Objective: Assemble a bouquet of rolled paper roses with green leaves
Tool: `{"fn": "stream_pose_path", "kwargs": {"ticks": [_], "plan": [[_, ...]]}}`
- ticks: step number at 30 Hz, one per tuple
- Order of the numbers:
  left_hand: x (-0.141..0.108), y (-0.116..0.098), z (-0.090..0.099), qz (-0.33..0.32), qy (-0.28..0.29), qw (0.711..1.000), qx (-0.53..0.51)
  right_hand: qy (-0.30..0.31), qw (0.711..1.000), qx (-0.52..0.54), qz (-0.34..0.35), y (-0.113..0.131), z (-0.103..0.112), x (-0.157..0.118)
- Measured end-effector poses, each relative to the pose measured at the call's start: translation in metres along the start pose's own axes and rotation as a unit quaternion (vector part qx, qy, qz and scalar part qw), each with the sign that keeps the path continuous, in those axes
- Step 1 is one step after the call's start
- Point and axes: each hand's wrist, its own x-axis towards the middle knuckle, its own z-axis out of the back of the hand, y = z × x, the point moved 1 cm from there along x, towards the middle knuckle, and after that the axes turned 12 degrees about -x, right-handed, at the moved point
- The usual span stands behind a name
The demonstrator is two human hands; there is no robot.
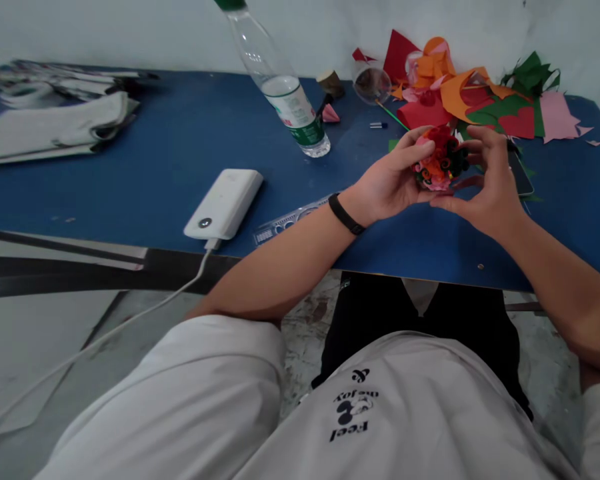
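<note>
A small ball of curled paper strips (437, 163), in red, orange, pink and dark green, is held above the blue table. My left hand (393, 170) grips it from the left, thumb across its upper front and fingers beneath. From the right, my right hand (493, 183) cups the ball, with curved fingers at the green curls and the thumb low by the left fingers. Parts of the ball's underside are hidden by both hands. Behind it lies a heap of cut coloured paper (460, 100).
A dark phone-like slab (521, 175) lies beyond my right hand. A clear cup (371, 83) lies near a water bottle (295, 110). Leftward are a clear ruler (275, 227), a white power bank (224, 203) with a cable, and folded newspapers (55, 127). The table's front edge (420, 277) is close.
</note>
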Motion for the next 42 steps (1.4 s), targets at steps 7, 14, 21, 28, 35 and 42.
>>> {"fn": "stream_pose_path", "kwargs": {"ticks": [7, 14, 21, 28, 35, 42], "plan": [[0.001, -0.001, -0.004, 0.045, -0.032, 0.998, 0.04, 0.021, 0.998, 0.048, -0.046, 0.005, 0.003, 0.006], [0.0, -0.011, -0.003, 0.038, -0.046, 0.994, 0.088, 0.033, 0.989, 0.139, -0.045, -0.003, 0.004, 0.014], [0.011, -0.012, 0.017, 0.031, 0.026, 0.994, 0.1, 0.049, 0.978, 0.183, -0.091, -0.038, 0.003, 0.017], [0.014, -0.014, 0.018, 0.041, 0.024, 0.996, 0.077, -0.004, 0.972, 0.204, -0.116, -0.05, -0.004, 0.021], [0.008, -0.009, 0.013, 0.055, 0.026, 0.992, 0.114, -0.008, 0.985, 0.16, -0.068, -0.027, -0.003, 0.018], [0.006, -0.01, 0.016, 0.077, 0.031, 0.989, 0.123, 0.016, 0.999, 0.019, 0.048, 0.004, 0.013, 0.013]]}}
